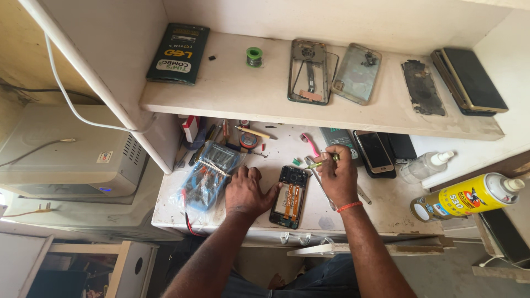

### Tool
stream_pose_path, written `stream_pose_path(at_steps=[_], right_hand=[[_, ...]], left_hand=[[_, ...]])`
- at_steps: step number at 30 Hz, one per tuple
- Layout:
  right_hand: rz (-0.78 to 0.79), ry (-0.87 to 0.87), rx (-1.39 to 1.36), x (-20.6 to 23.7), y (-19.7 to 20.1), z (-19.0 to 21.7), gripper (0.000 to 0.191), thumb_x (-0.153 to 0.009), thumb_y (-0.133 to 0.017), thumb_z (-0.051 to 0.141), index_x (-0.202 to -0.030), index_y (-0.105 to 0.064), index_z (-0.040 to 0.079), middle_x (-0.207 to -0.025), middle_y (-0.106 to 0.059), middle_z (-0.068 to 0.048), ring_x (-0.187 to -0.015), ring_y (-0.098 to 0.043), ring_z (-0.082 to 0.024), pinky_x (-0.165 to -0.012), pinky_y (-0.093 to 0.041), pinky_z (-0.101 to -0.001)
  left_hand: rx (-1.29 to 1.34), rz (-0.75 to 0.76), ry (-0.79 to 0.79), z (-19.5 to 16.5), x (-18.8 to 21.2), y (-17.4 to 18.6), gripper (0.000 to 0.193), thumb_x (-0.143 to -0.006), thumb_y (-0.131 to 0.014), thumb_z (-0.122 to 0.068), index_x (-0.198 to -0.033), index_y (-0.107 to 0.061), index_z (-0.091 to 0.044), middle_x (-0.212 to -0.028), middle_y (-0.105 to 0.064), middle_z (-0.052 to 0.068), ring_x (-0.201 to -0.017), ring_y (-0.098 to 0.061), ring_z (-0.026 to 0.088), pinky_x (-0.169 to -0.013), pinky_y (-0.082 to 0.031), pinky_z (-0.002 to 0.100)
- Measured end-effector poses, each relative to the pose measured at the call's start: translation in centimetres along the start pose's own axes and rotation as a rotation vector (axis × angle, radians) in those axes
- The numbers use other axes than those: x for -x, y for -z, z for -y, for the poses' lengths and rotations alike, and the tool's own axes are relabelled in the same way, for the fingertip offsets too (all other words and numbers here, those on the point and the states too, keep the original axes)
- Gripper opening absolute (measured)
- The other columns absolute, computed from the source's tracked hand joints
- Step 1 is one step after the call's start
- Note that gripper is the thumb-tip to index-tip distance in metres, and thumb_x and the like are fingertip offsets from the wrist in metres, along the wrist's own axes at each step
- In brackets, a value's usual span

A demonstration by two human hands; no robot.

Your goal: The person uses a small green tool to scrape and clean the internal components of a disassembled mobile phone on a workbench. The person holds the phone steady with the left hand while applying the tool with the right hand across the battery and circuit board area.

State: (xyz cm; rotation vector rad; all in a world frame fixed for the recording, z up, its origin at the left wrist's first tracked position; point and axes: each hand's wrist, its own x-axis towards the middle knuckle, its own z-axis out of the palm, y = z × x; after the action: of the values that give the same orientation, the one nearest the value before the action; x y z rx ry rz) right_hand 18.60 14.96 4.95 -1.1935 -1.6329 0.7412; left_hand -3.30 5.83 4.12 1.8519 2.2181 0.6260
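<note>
At frame centre, the opened phone (289, 196) is steadied flat by the left hand (247, 191), fingers spread (nothing gripped). A yellow-green tool (320, 163) is pinched in the right hand (338, 177); a slip could tear the exposed orange flex cables (292, 198).

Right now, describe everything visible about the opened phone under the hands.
The opened phone lies flat, back cover off, on the white worktable, long axis pointing away from the person. Its dark frame shows orange ribbon strips down the middle and a black camera block at the far end. The left hand rests at its left edge; the right hand holds a yellow-green tool beside it.
</note>
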Motion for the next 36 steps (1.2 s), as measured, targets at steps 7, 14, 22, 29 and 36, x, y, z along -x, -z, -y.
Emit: stream_pose_path(at_steps=[7, 14, 22, 29, 36], right_hand=[[0.051, 0.066, 0.083, 0.05, 0.05, 0.43, 0.011, -0.105, -0.055, 0.01, -0.115, -0.051, 0.006, -0.091, -0.077, -0.01, -0.076, -0.077, -0.016, -0.064, -0.063, -0.0284], [0.077, 0.059, 0.097, 0.22, 0.08, 0.29, 0.012, -0.105, -0.055, 0.01, -0.115, -0.05, 0.005, -0.092, -0.077, -0.011, -0.076, -0.078, -0.017, -0.064, -0.063, -0.0298], [0.093, 0.04, 0.137, 0.0, -0.05, 0.22, 0.011, -0.105, -0.053, 0.011, -0.115, -0.049, 0.007, -0.093, -0.077, -0.011, -0.079, -0.079, -0.018, -0.063, -0.065, -0.0298], [0.094, 0.039, 0.15, -0.07, -0.06, 0.19, 0.01, -0.105, -0.054, 0.01, -0.114, -0.05, 0.007, -0.093, -0.078, -0.01, -0.079, -0.079, -0.018, -0.062, -0.064, -0.0303], [0.105, 0.026, 0.163, 0.0, -0.12, 0.3, 0.011, -0.105, -0.053, 0.009, -0.115, -0.05, 0.007, -0.094, -0.078, -0.01, -0.08, -0.079, -0.018, -0.064, -0.064, -0.031]], left_hand=[[-0.004, -0.017, -0.018, 0.22, -0.05, -0.32, 0.07, -0.084, -0.063, -0.074, -0.104, -0.063, -0.007, -0.103, -0.059, 0.015, -0.099, -0.065, 0.032, -0.077, -0.057, 0.045], [-0.007, -0.011, -0.01, 0.11, -0.11, -0.34, 0.069, -0.085, -0.062, -0.074, -0.104, -0.063, -0.007, -0.104, -0.058, 0.015, -0.098, -0.066, 0.032, -0.077, -0.057, 0.045], [-0.016, 0.013, -0.005, -0.01, -0.05, -0.2, 0.07, -0.087, -0.061, -0.074, -0.105, -0.062, -0.006, -0.104, -0.057, 0.015, -0.098, -0.066, 0.03, -0.075, -0.057, 0.044], [-0.011, 0.016, -0.001, 0.04, -0.1, -0.27, 0.07, -0.086, -0.062, -0.073, -0.105, -0.062, -0.006, -0.104, -0.058, 0.015, -0.098, -0.066, 0.031, -0.076, -0.057, 0.044], [-0.007, 0.035, 0.015, -0.06, -0.08, -0.17, 0.069, -0.086, -0.062, -0.073, -0.105, -0.062, -0.006, -0.105, -0.057, 0.015, -0.099, -0.065, 0.031, -0.076, -0.057, 0.045]])
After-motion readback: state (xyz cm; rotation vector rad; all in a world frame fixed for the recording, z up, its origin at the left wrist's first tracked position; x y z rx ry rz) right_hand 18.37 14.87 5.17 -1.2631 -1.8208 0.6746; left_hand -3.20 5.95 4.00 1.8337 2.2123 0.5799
